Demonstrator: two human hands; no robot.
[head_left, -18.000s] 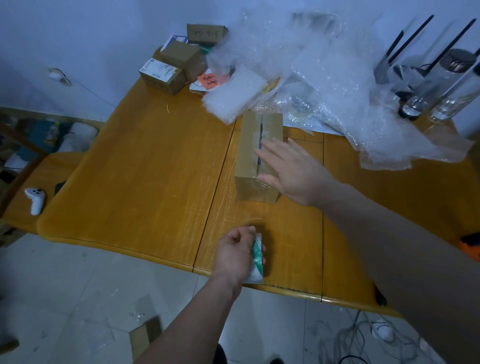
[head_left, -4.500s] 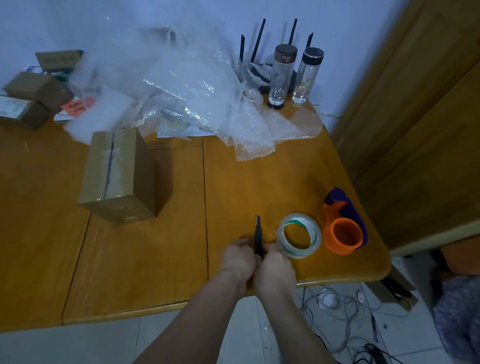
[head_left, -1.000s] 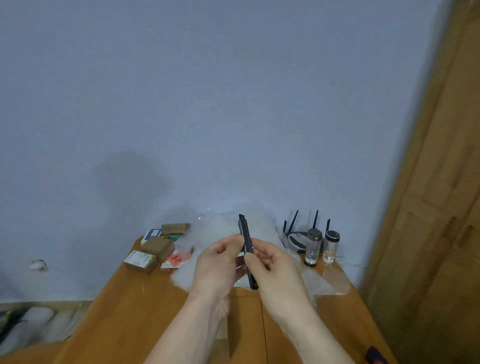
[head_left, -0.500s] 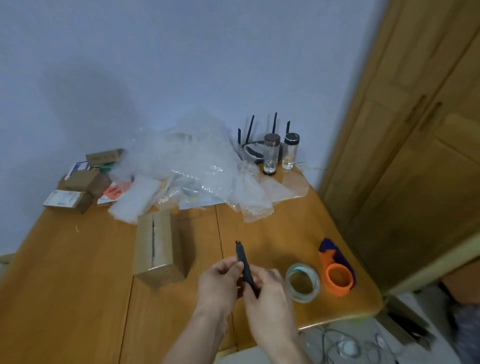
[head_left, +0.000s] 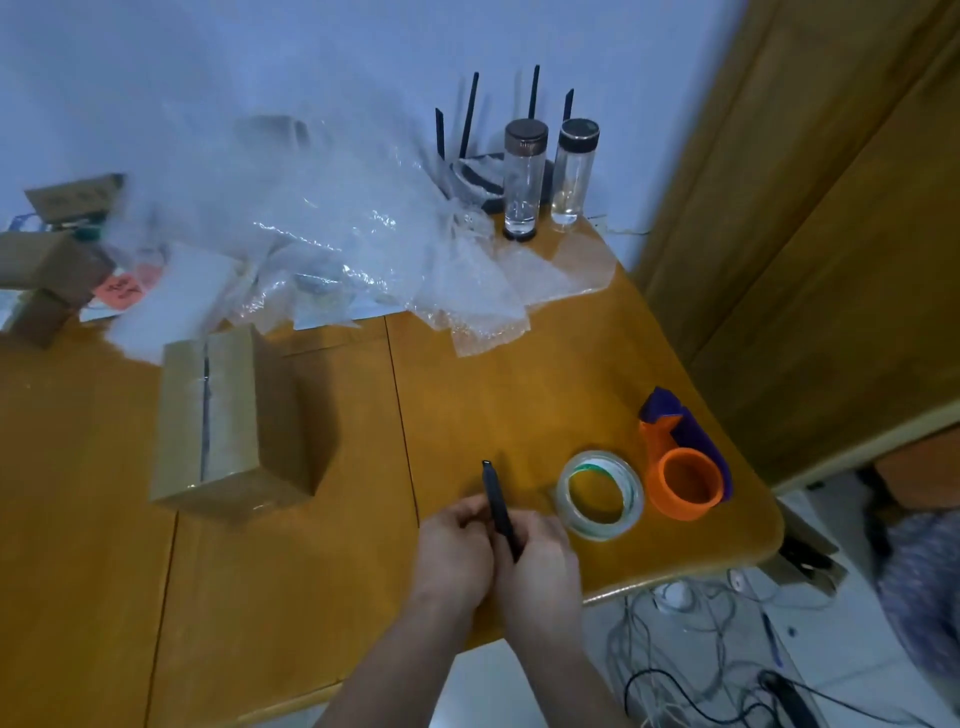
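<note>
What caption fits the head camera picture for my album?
Left hand and right hand grip a thin black tool beside a tape roll on a wooden table.

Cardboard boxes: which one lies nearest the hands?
The large taped box, alone mid-table just beyond the left hand; the smaller boxes cluster far off at the back-left.

Dim bluish light; left edge blurred; wide-angle bending; glare on bubble wrap

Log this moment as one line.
left hand and right hand grip slim black tool | cardboard box closed, left of hands | tape roll flat on table
</note>
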